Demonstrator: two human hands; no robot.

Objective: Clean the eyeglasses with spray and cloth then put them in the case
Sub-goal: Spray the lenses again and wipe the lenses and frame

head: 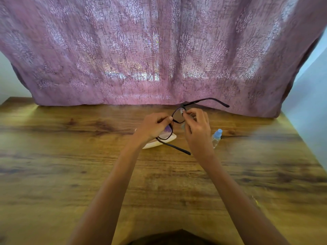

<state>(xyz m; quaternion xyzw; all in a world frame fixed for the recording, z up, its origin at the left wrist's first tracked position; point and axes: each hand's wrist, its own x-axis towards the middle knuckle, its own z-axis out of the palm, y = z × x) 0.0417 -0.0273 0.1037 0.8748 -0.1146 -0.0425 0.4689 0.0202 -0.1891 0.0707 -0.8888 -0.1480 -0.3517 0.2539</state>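
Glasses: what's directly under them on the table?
A white case lies on the wooden table below the eyeglasses. The left hand, gripping the frame, covers most of it; whether it is open and what it holds cannot be seen.

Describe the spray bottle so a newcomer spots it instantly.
On the wooden table before the pink curtain, look just right of the right hand. The spray bottle sits there: small, clear, light blue cap, unlike the white case by the left hand.
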